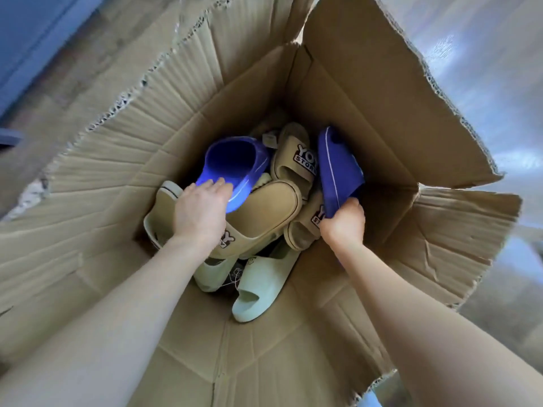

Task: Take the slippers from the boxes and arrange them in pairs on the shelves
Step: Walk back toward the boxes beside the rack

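I look down into a deep cardboard box [367, 92] holding several slippers. My left hand [201, 211] reaches in and its fingers lie over the heel of a blue slipper [235, 163] that lies on its side. My right hand [343, 223] grips the heel end of a second blue slipper [338, 168], which stands tilted against the box's right wall. Between them lie tan slippers [266, 212] with a printed strap [305, 160]. Pale green slippers [258, 289] lie nearer to me.
The box's torn flaps spread out on all sides, the left flap [102, 148] wide and ragged. A grey shiny floor [499, 69] shows at the right, and a blue surface [26, 39] at the top left.
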